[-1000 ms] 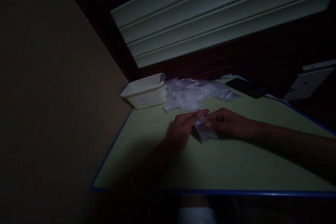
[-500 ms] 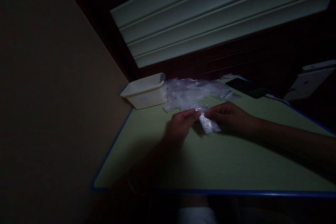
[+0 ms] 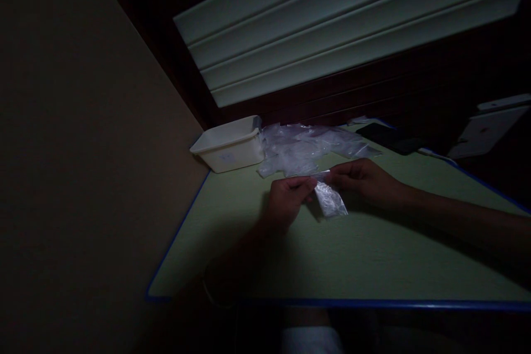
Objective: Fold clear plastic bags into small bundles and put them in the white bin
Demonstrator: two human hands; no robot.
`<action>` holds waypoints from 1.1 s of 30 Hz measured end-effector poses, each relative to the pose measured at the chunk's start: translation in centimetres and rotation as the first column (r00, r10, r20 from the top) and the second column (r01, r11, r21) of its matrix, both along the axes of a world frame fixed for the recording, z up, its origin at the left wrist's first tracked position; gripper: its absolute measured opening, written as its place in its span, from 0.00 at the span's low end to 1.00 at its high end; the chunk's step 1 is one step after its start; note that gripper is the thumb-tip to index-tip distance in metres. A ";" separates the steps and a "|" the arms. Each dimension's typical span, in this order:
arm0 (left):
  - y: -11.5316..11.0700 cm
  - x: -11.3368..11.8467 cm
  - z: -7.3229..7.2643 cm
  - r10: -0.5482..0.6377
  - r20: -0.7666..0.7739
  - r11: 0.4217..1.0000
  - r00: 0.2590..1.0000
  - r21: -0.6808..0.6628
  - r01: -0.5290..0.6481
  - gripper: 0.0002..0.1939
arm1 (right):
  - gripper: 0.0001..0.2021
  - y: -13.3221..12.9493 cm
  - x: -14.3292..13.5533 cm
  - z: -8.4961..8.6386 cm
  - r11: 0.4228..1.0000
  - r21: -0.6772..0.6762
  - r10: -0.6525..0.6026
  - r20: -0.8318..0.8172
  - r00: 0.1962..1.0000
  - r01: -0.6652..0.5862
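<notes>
The fingertips of both hands are pinched on a small plastic bag [image 3: 331,200], the left hand [image 3: 286,199] gripping its top edge on one side and the right hand [image 3: 365,182] gripping it on the other. The tips cover part of that edge, so I can't make out how each finger sits. The bag lies between and below the fingers, its shiny body slanting down toward the person and a little to the right; whether its lower corner brushes the table [image 3: 373,254] I can't tell. Just past the fingertips a loose pile of clear bags [image 3: 307,146] spreads across the back of the tabletop, the nearest ones close behind the hands. A pale plastic tub [image 3: 232,155] with a small label stands at the pile's left end, right up against it and near the wall [image 3: 124,121], which closes off that side. To the right of the pile lies a flat black thing [image 3: 388,138], with a thin white strip [image 3: 437,156] running from its end along the blue table edge. Farther right, beyond the table, there's a white boxy object [image 3: 485,130] in the gloom. Behind everything, pale slats [image 3: 352,27] sit in a dark frame. A thin band [image 3: 211,293] circles the left forearm.
</notes>
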State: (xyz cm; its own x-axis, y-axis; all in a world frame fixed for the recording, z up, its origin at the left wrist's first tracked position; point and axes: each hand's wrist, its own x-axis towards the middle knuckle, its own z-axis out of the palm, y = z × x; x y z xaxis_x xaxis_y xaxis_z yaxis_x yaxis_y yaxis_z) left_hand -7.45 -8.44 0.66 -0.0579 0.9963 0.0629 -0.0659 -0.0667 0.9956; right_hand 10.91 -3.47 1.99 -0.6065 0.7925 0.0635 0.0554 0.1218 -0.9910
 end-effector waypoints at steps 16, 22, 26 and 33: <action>0.5 -0.1 -0.6 0.000 0.151 1.000 0.988 -0.023 0.004 0.17 | 0.15 0.2 -0.3 -0.3 0.981 -0.191 -0.055 -0.171 0.984 0.022; 0.4 0.1 -0.6 0.005 0.198 0.999 0.980 -0.041 0.003 0.15 | 0.14 0.2 -0.4 -0.6 0.975 -0.224 -0.054 -0.192 0.980 0.010; 0.3 0.2 -0.5 0.035 0.185 0.999 0.982 -0.035 -0.028 0.12 | 0.12 0.0 -0.5 -0.3 0.973 -0.226 -0.087 -0.171 0.981 0.047; 0.0 0.6 -0.3 -0.017 0.154 1.000 0.988 -0.001 0.018 0.17 | 0.13 -0.1 -0.4 0.0 0.983 -0.142 -0.133 -0.112 0.985 0.117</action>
